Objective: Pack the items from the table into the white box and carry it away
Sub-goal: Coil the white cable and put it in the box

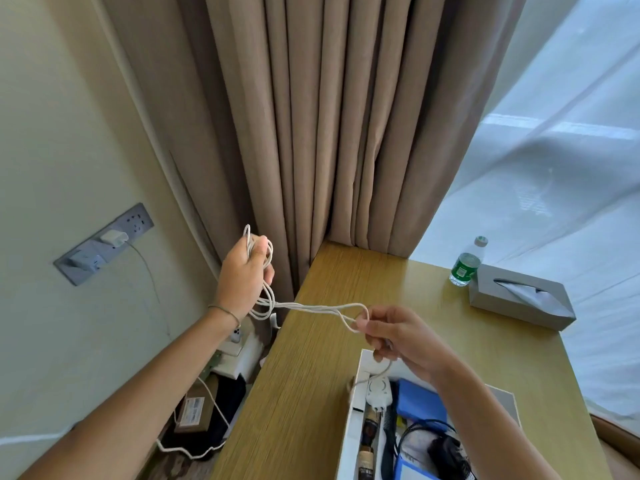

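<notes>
The left hand (242,271) is raised off the table's (311,375) left edge, in front of the curtain (311,116), and grips a bundle of white cable (311,308) loops; loops stick out above the fist and hang below it by the wrist. From there two or three strands of the cable run nearly level, rightward, to the right hand (398,337), which pinches a loop end between thumb and fingers. That hand hangs just above the far end of the white box (349,427). Below it a strand drops into the box toward a small white device (378,393) lying there.

The box sits on the table at the near edge and already holds a blue block (420,400), a black adapter (448,452) with black cord, and a dark, narrow item along its left wall. Farther back on the table, well apart from both hands, stand a tissue box (519,296) and a water bottle (467,263), touching or nearly so.
</notes>
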Tool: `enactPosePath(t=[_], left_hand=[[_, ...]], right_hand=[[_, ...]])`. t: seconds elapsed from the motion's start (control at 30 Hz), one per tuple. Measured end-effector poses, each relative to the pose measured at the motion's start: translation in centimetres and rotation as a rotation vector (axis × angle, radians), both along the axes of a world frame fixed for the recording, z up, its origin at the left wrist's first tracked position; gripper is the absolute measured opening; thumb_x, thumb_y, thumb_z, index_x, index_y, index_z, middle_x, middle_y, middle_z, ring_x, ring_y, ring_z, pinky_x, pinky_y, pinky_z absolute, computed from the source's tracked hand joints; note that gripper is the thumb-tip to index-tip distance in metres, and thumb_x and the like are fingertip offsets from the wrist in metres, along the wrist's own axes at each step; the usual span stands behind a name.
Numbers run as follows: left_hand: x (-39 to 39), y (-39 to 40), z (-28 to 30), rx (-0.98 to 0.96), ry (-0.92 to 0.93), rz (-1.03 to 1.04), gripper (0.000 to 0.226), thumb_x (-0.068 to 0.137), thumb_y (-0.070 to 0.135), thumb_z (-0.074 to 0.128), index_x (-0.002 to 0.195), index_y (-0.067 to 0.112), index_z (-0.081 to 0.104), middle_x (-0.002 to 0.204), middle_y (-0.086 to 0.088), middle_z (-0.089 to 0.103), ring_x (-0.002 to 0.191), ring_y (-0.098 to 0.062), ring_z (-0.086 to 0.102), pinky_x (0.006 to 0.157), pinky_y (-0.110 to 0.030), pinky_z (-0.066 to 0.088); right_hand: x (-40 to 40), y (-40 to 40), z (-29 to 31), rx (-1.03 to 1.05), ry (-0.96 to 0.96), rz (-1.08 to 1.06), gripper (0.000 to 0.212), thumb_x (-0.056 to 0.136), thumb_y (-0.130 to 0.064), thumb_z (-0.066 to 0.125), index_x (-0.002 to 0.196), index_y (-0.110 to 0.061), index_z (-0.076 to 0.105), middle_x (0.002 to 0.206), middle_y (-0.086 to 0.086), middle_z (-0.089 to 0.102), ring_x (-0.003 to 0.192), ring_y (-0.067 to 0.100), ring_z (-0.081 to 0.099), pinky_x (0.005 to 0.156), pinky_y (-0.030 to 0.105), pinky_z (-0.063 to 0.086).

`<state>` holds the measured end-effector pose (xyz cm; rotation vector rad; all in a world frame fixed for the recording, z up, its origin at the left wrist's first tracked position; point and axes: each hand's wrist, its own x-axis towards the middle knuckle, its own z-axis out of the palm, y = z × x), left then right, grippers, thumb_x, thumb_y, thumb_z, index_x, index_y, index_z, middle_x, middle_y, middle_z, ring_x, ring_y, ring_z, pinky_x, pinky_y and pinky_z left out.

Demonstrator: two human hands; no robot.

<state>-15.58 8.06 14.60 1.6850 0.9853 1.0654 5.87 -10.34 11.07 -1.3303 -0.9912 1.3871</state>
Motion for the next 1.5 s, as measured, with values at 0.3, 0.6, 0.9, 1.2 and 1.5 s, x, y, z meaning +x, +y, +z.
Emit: enactPosePath(t=[0.3,0.6,0.9,1.2,1.5], left_hand=[[4.0,-7.5,-1.5,-0.066,0.083,-0.403,0.048,0.093,0.067,0.044,0.108,0.029,0.070,0.083,-0.007,0.075,0.048,-0.008,0.052,0.047,-0.022,0.044],[5.9,-9.6,-1.1,-0.275,-0.128,-0.258,0.044,0.101,0.045,0.047,0.071,0.014,0.054,0.051,0.005,0.046,0.047,-0.007,0.039,0.054,-0.022,0.039],[6.7,-9.7,0.9,-0.947,-0.740,-0.528,0.043,0.104,0.045,0.036,0.075,0.015,0.048,0.132,-0.022,0.063,0.123,-0.039,0.060,0.107,-0.058,0.043],[7.7,-11.2,-0.2,-0.609,-0.314,-0.365,0.036,0.104,0.044,0.041,0.083,0.017,0.052,0.068,-0.001,0.055,0.059,-0.018,0.053,0.062,-0.036,0.051],[10.7,-19.3,-5.2,-0.747,-0.081,-0.365,0.030,0.107,0.033,0.039,0.092,0.009,0.051,0.079,-0.006,0.058,0.061,-0.015,0.055,0.051,-0.026,0.052]], right_hand=[[-0.8,1.9,3.9,0.186,-0.150,-0.185,0.020,0.093,-0.021,0.073,0.075,-0.012,0.070,0.060,0.005,0.061,0.049,0.014,0.043,0.045,0.026,0.037],[-1.7,-0.2,4.0,0.166,-0.228,-0.333,0.047,0.103,-0.041,0.053,0.068,-0.010,0.057,0.049,-0.008,0.039,0.046,0.012,0.033,0.047,0.029,0.034],[-2.2,-6.0,-3.1,-0.147,-0.279,0.044,0.038,0.110,-0.027,0.037,0.090,-0.011,0.065,0.057,-0.007,0.049,0.053,0.011,0.043,0.059,0.026,0.039],[3.3,-10.4,-2.1,-0.153,-0.013,-0.264,0.031,0.099,-0.026,0.056,0.073,-0.010,0.055,0.059,-0.001,0.030,0.055,0.016,0.026,0.057,0.027,0.033],[2.0,-11.7,-0.6,-0.049,0.109,-0.680,0.029,0.105,-0.019,0.047,0.095,-0.004,0.070,0.107,0.009,0.078,0.102,0.027,0.072,0.094,0.042,0.051]])
